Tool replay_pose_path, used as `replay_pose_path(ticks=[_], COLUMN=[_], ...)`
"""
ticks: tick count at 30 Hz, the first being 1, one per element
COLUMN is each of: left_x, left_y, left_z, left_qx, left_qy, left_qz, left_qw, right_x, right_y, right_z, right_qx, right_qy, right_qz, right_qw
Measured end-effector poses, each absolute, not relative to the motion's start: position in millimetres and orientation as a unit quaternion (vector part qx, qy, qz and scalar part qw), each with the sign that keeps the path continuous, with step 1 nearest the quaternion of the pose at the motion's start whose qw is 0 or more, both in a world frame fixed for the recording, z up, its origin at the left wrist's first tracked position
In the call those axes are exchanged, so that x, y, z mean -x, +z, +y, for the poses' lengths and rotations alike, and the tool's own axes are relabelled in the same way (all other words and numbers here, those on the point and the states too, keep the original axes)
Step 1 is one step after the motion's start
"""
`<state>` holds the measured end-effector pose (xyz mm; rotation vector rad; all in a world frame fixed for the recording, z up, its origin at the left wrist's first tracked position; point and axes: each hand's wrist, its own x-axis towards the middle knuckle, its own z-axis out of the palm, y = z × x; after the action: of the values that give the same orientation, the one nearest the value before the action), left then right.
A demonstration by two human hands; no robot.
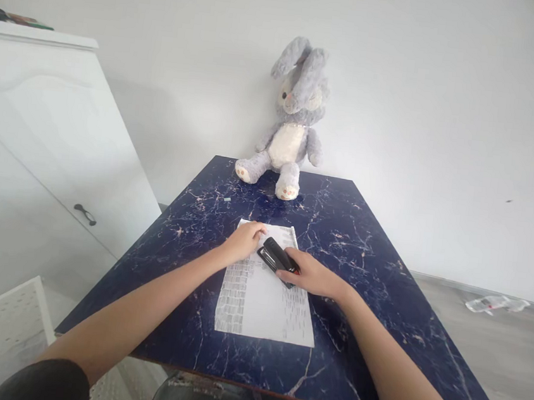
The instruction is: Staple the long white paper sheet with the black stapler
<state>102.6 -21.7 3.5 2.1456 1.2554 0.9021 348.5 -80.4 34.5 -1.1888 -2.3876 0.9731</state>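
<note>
Stapler (278, 258), black, sits in your right hand (311, 272), thumb on the near side, fingers on the far side, grip closed on its rear half. Front end points up-left at your left hand (242, 241); jaws stand slightly apart. It's over the upper half of the paper (267, 314); can't tell if it touches the sheet.

Left hand lies on the paper's upper left edge, fingers bent; can't tell if it's pinching or just pressing. Your hands are near each other, not touching.

Paper is flat, long side toward you, print down the left and right, plain band in the middle. It's on the dark blue marbled table (363, 235).

Further out: small pale scrap (227, 199) left of center, gray plush rabbit (286, 145) seated at the far edge, facing you, white wall (423, 114) behind. White cabinet (40, 131) on your left, dark handle (85, 214). Clear plastic wrapper (497, 305) on the floor (462, 338), right.
</note>
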Motion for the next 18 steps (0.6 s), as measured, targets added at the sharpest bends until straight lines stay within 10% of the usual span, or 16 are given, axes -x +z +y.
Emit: replay_pose_path(ticks=[6,18], left_x=[-106,-109], left_y=[-15,-13], left_z=[-35,-33], left_qx=[-0.668,-0.548], left_qy=[0.468,0.547], left_qz=[0.463,0.405], left_qw=[0.346,0.486], right_x=[-368,-346], right_y=[36,33], right_z=[-68,-78], right_qx=[0.300,0.370], right_qy=[0.542,0.336], right_qz=[-0.775,-0.841], right_qw=[0.122,0.207])
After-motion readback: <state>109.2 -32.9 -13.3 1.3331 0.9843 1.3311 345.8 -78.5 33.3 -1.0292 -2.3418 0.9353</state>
